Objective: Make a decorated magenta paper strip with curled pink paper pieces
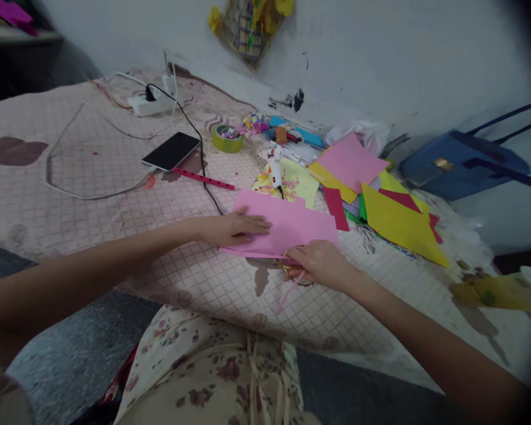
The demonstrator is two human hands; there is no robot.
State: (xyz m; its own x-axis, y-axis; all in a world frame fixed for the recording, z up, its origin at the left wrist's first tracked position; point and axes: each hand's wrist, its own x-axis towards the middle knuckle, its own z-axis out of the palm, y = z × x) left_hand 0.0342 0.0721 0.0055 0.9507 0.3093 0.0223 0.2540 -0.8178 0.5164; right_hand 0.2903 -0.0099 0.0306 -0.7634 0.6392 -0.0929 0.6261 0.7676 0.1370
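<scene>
Pink paper (292,221) lies beneath the flattened left hand (235,228), its long axis running rightward to the right hand (321,263), which grips scissors (277,261), blades pointing left along the paper's near edge.

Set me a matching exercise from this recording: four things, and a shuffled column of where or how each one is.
1. Large pink paper sheet
2. White plastic glue gun
3. Gold-handled metal scissors
4. Rectangular black-screened device

A. Gripped in the right hand
B. Meeting a white cable
C. Flat under the left hand
D. Beyond the pink sheet

Pairs: 1-C, 2-D, 3-A, 4-B
</scene>
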